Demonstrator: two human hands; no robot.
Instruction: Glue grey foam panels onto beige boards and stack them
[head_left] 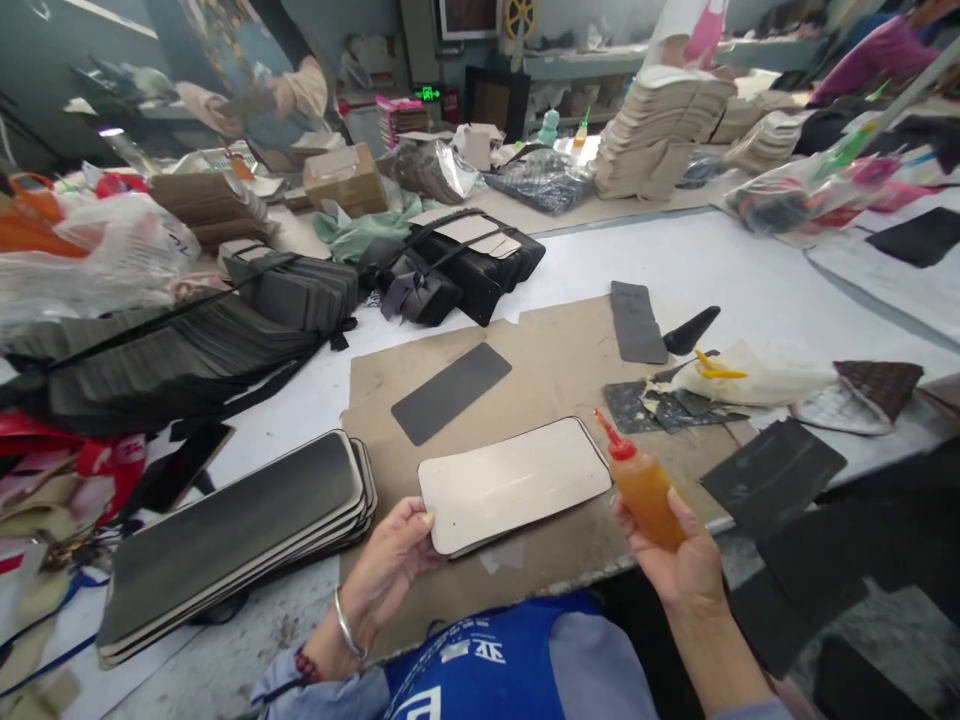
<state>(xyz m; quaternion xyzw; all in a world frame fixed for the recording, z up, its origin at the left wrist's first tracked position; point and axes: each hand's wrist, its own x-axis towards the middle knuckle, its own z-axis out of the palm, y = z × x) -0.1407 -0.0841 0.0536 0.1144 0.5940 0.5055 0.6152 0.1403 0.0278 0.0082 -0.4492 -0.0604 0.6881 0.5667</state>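
My left hand [397, 560] pinches the left end of a cream rectangular panel [517, 485] with rounded corners and a dark edge beneath. In my right hand [686, 570] is a squeeze bottle [646, 495] of amber liquid, its red nozzle tilted up and to the left beside the panel's right end. A stack of dark, pale-edged panels [240, 540] lies left of my left hand. Past the cream panel, a grey rectangular piece [451, 393] rests on the brown cardboard [555, 345]. Another grey piece [638, 322] is farther right.
Strapped bundles of black pieces [465, 260] and grey pieces [150, 360] stand at the back left. A phone [187, 467] lies near the panel stack. To the right are a glue-smeared plastic bag [757, 373] and dark sheets [776, 475]. Across the table, a co-worker's hands [259, 100] hold something.
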